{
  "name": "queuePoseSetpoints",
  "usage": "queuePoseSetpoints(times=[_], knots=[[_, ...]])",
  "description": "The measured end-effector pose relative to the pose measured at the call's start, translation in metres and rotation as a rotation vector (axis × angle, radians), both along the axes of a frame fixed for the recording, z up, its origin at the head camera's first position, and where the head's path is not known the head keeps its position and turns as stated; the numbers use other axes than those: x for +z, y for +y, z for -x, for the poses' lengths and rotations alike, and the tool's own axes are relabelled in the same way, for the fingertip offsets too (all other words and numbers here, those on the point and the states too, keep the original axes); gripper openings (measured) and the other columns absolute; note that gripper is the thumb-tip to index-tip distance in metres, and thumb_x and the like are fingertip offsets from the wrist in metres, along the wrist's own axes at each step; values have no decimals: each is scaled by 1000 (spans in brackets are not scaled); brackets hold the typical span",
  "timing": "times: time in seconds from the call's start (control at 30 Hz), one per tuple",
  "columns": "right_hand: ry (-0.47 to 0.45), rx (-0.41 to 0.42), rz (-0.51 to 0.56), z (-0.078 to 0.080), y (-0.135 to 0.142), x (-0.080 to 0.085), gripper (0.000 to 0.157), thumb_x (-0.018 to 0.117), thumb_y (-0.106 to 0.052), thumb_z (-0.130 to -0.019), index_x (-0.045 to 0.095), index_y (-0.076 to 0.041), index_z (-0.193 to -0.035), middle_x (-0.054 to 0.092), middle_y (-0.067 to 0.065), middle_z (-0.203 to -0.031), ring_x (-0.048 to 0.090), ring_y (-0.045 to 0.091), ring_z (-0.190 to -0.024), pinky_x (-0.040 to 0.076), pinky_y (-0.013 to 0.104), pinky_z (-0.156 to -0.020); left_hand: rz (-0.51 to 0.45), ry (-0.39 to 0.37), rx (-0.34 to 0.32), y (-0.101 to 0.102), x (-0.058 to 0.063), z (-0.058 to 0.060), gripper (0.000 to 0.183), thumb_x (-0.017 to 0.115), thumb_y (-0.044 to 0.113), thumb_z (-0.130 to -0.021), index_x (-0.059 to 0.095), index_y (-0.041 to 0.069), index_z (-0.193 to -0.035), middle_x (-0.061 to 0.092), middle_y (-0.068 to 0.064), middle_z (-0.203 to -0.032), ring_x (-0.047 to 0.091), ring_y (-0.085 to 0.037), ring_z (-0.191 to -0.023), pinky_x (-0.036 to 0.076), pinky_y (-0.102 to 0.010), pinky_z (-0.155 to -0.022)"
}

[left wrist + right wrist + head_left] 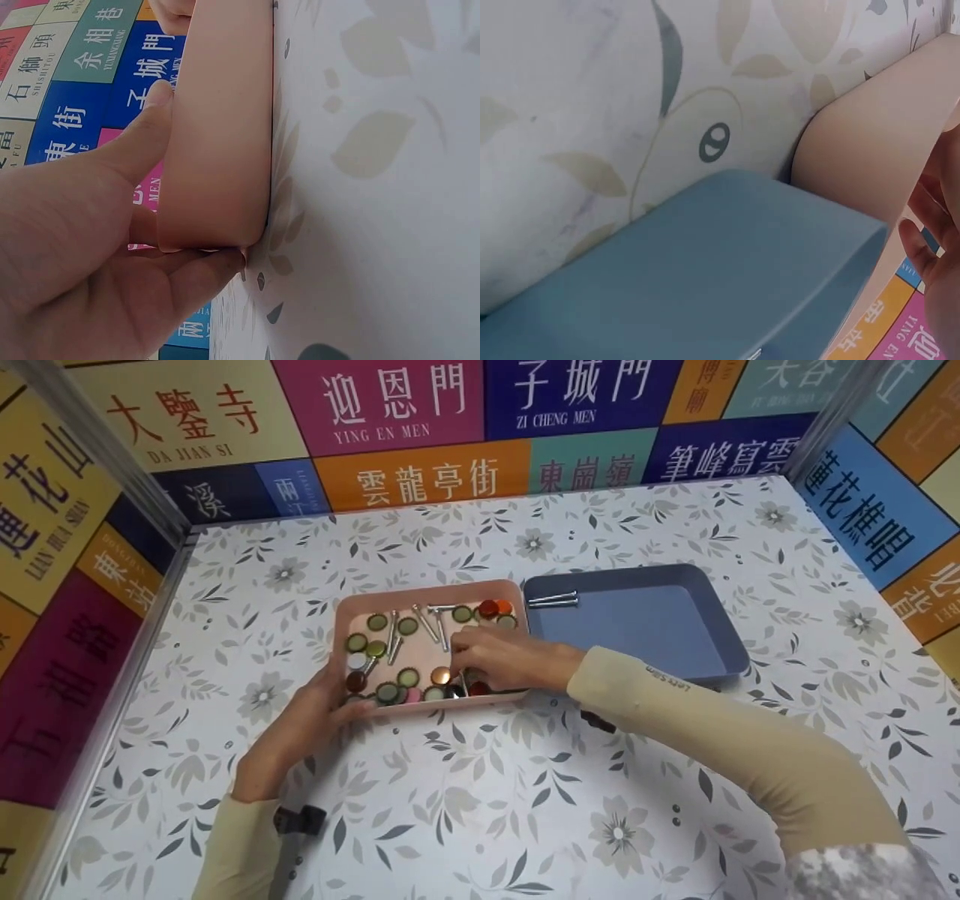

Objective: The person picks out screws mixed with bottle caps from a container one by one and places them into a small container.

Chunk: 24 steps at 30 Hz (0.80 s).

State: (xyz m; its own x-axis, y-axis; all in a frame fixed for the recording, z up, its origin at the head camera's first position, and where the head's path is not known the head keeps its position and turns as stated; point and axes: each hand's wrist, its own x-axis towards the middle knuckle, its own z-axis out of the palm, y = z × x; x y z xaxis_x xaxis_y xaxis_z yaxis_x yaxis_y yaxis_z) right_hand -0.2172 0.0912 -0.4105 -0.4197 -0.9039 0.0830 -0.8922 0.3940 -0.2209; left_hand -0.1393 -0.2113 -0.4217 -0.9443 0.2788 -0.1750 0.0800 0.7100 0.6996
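Observation:
A pink tray (431,706) holds several bottle caps (408,678) and several silver bolts (425,624). My left hand (311,712) grips its near left corner; in the left wrist view the thumb lies along the tray wall (217,135) and the fingers bend round the end. My right hand (499,656) reaches over the right wall into this tray, fingers bent downward among the caps. Right at its fingertips a bolt (463,682) shows beside an orange cap (441,675); I cannot tell whether the fingers pinch it. In the right wrist view those fingertips are hidden.
A blue-grey tray (637,622) stands against the pink tray's right side, with bolts (553,599) at its far left. Both rest on a flower-patterned tabletop (450,810). Upright panels with printed lettering (420,472) border the back and sides.

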Motion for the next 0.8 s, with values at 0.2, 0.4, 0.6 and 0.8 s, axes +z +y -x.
queuePoseSetpoints(times=[0.2, 0.4, 0.6, 0.8], knots=[[6, -5, -45, -1, -4, -3, 26, 67, 2, -89, 77, -12, -108, 67, 7, -105, 61, 23, -97, 52, 38, -90, -13, -13, 2, -2, 0, 0, 98, 63, 32, -98, -12, 29, -160, 8, -19, -169, 23, -40, -152, 20, -55, -125], [27, -14, -65, -1, -6, -4, 27, 65, 5, -87, 77, -12, -104, 67, 7, -101, 61, 23, -93, 52, 37, -86, -3, 23, -20, -4, 0, 0, 94, 63, 31, -99, -3, 11, -162, 14, -25, -166, 26, -43, -150, 24, -57, -123], [24, -20, -78, -1, -7, -4, 31, 63, 8, -85, 77, -12, -105, 68, 7, -103, 62, 23, -94, 53, 38, -86, -12, 52, -29, -3, -1, 1, 96, 65, 30, -98, -3, 14, -162, 14, -24, -167, 24, -42, -151, 23, -56, -124], [32, -31, -105, -3, -6, -5, 34, 62, 10, -86, 76, -11, -110, 68, 8, -106, 63, 23, -96, 56, 36, -86, -28, 60, -38, -3, -1, 0, 99, 66, 31, -97, -7, 18, -162, 12, -24, -167, 23, -42, -152, 22, -57, -124]])
